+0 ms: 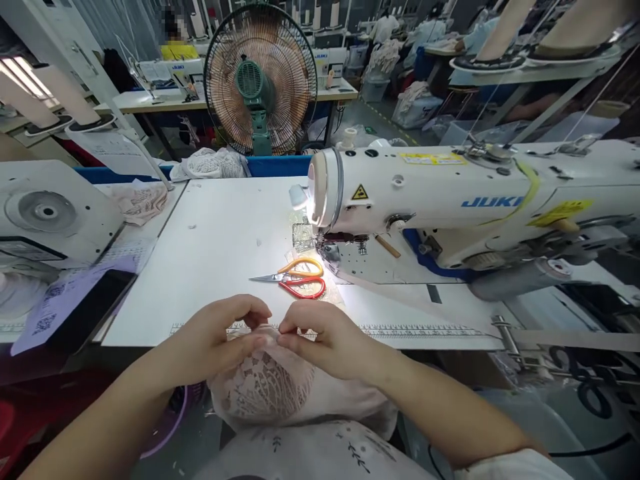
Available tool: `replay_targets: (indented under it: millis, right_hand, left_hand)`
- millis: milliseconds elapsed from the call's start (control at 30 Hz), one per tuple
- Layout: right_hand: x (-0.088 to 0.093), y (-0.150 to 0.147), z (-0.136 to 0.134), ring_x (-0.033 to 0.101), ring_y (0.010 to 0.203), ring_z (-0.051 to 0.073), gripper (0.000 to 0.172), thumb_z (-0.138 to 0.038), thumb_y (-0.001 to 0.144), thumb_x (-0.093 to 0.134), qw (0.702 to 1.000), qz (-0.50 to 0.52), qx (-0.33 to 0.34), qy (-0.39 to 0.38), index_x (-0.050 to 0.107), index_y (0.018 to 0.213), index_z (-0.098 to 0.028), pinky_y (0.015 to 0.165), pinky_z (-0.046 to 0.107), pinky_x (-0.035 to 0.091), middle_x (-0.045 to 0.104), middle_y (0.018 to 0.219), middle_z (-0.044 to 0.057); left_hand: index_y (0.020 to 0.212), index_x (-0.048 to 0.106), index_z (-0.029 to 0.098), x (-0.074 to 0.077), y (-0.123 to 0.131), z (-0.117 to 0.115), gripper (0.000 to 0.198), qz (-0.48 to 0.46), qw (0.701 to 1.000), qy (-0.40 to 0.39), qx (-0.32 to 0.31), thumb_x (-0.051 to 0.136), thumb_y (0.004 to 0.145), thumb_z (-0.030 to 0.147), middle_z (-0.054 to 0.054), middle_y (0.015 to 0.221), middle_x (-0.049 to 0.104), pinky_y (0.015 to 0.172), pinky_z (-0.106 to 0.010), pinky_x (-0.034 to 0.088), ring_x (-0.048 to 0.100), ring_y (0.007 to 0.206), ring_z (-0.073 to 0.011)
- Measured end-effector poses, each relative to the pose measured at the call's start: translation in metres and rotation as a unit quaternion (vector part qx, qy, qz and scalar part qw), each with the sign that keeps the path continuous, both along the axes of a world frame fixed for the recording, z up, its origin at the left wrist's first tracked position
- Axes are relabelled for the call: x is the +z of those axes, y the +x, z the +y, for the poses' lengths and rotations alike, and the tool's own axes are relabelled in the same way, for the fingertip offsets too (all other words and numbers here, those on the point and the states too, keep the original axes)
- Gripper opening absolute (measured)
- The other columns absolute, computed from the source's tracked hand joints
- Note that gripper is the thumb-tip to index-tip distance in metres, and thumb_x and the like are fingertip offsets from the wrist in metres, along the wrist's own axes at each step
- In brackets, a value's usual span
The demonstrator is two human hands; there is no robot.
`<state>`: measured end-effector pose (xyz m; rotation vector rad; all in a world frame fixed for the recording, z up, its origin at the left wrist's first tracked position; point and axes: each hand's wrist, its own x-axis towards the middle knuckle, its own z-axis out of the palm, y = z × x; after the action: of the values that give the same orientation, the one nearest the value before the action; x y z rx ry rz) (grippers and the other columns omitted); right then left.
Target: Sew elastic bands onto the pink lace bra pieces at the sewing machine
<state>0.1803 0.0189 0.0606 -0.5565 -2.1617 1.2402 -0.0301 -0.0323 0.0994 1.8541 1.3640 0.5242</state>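
Observation:
A pale pink lace garment piece [270, 387] hangs from my fingers over the front edge of the table and down onto my lap. My left hand [220, 340] pinches its upper edge between thumb and fingers. Close beside it, my right hand [325, 340] pinches the same edge, so the two sets of fingertips nearly meet. Just beyond my hands lie small scissors [300, 277] with one orange and one red handle, blades pointing left. Behind them stands the white sewing machine [430, 187], its lamp lit over the needle area.
A dark phone [100, 307] rests on papers at the left, near another machine [50, 213]. A big fan [260, 80] stands behind the table [215, 240]. A ruler strip [420, 331] runs along the front edge. Other people sit at machines farther back.

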Motion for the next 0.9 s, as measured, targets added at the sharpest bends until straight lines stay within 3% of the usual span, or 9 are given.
replay_targets:
  millis: [67, 200, 400, 667, 800, 900]
  right_hand:
    - [-0.001, 0.002, 0.000, 0.051, 0.062, 0.010, 0.015, -0.019, 0.086, 0.057, 1.000, 0.012, 0.002, 0.010, 0.057, 0.071, -0.018, 0.060, 0.022, 0.041, 0.057, 0.066, -0.002]
    - [-0.003, 0.003, 0.000, 0.052, 0.063, 0.011, 0.017, -0.022, 0.088, 0.056, 0.999, 0.013, 0.004, 0.029, 0.057, 0.072, -0.018, 0.059, 0.022, 0.041, 0.058, 0.067, -0.001]
    - [-0.008, 0.002, 0.002, 0.051, 0.063, 0.011, 0.020, -0.027, 0.090, 0.054, 1.000, 0.011, 0.010, 0.024, 0.058, 0.073, -0.018, 0.058, 0.023, 0.042, 0.058, 0.067, 0.000]
    - [-0.010, 0.004, 0.003, 0.054, 0.065, 0.012, 0.022, -0.033, 0.090, 0.055, 1.000, -0.016, 0.005, -0.019, 0.058, 0.074, -0.018, 0.059, 0.023, 0.044, 0.061, 0.070, 0.001]
    - [-0.006, 0.007, 0.029, 0.058, 0.070, 0.013, 0.025, -0.037, 0.092, 0.052, 0.993, -0.083, 0.074, -0.033, 0.062, 0.081, -0.017, 0.062, 0.024, 0.046, 0.065, 0.077, 0.003]
    - [-0.012, 0.004, 0.063, 0.058, 0.075, 0.015, 0.025, -0.030, 0.096, 0.044, 0.970, -0.234, 0.002, 0.064, 0.063, 0.087, -0.017, 0.066, 0.026, 0.045, 0.064, 0.082, 0.004]
  left_hand:
    - [0.098, 0.063, 0.022, -0.008, -0.004, -0.003, 0.023, -0.031, 0.999, -0.017, 0.028, 0.061, 0.082, 0.037, -0.003, 0.093, 0.066, 0.074, -0.026, 0.050, 0.061, 0.087, -0.0182]
    - [0.085, 0.066, 0.020, -0.022, 0.000, -0.009, 0.022, -0.127, 0.987, -0.073, 0.069, 0.063, 0.080, 0.041, -0.001, 0.079, 0.062, 0.062, -0.024, 0.047, 0.057, 0.071, -0.0154]
    - [0.072, 0.069, 0.018, -0.039, 0.015, -0.010, 0.017, -0.224, 0.965, -0.050, 0.128, 0.066, 0.077, 0.034, -0.001, 0.069, 0.056, 0.060, -0.025, 0.042, 0.052, 0.065, -0.0132]
    - [0.067, 0.068, 0.018, -0.050, 0.029, -0.011, 0.019, -0.313, 0.928, -0.052, 0.196, 0.069, 0.074, 0.035, 0.000, 0.069, 0.053, 0.058, -0.025, 0.042, 0.049, 0.063, -0.0119]
    - [0.063, 0.067, 0.017, -0.050, 0.030, -0.010, 0.016, -0.351, 0.911, -0.055, 0.212, 0.074, 0.068, 0.031, -0.006, 0.088, 0.063, 0.068, -0.028, 0.047, 0.058, 0.079, -0.0166]
    - [0.060, 0.064, 0.017, -0.049, 0.030, -0.009, 0.017, -0.376, 0.894, -0.088, 0.226, 0.075, 0.067, 0.029, -0.008, 0.095, 0.070, 0.075, -0.030, 0.049, 0.062, 0.091, -0.0207]
